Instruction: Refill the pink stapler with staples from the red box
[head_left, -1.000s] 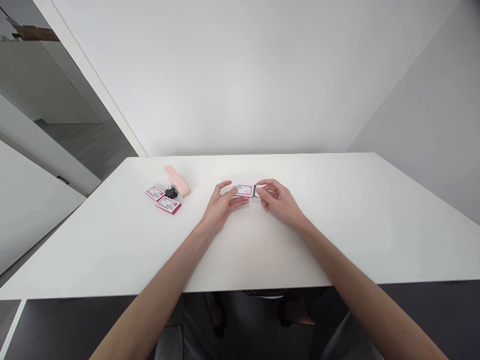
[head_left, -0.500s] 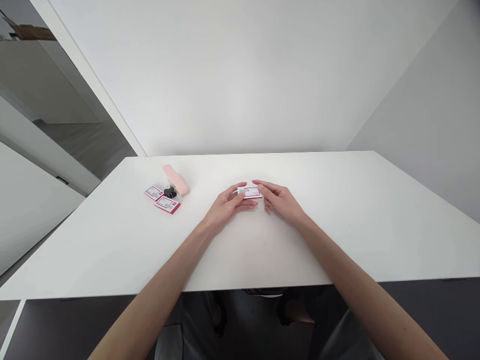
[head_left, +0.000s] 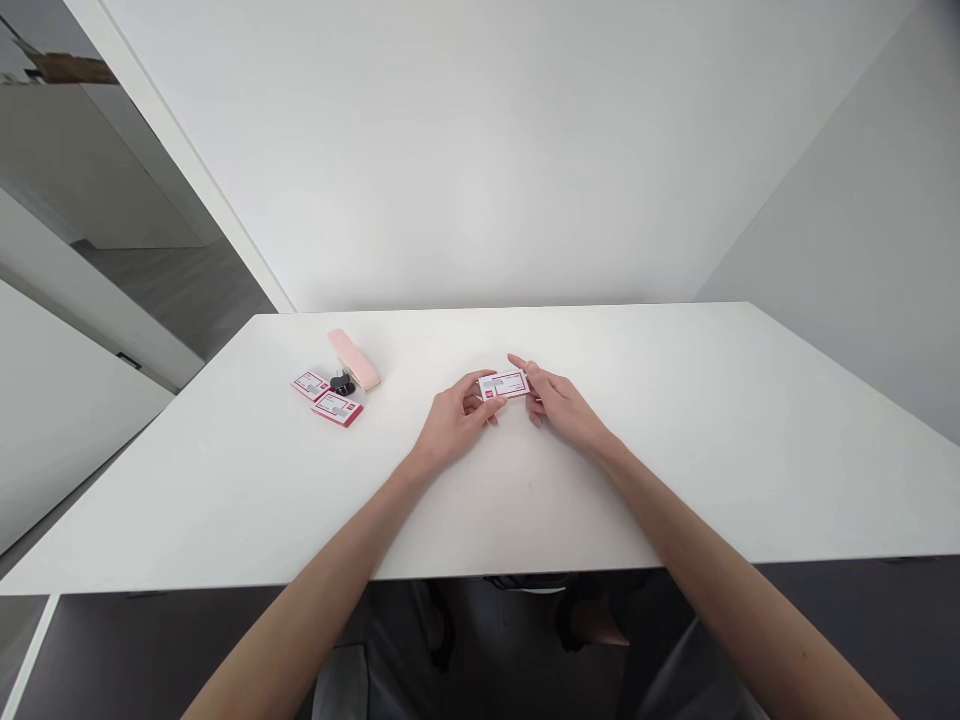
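Head view showing a small red-and-white box point(head_left: 503, 384) held over the middle of the white table point(head_left: 675, 450), slightly tilted, with contact with the tabletop being impossible to tell. Gripping its left end with the left hand point(head_left: 457, 420), thumb and fingers clamped on it. Pinching its right end with the right hand point(head_left: 559, 403), fingertips closed on it. Showing too, well apart to the left, a pink stapler point(head_left: 352, 360), a black clip point(head_left: 342, 384) touching it, and two similar boxes point(head_left: 337, 409) just nearer.
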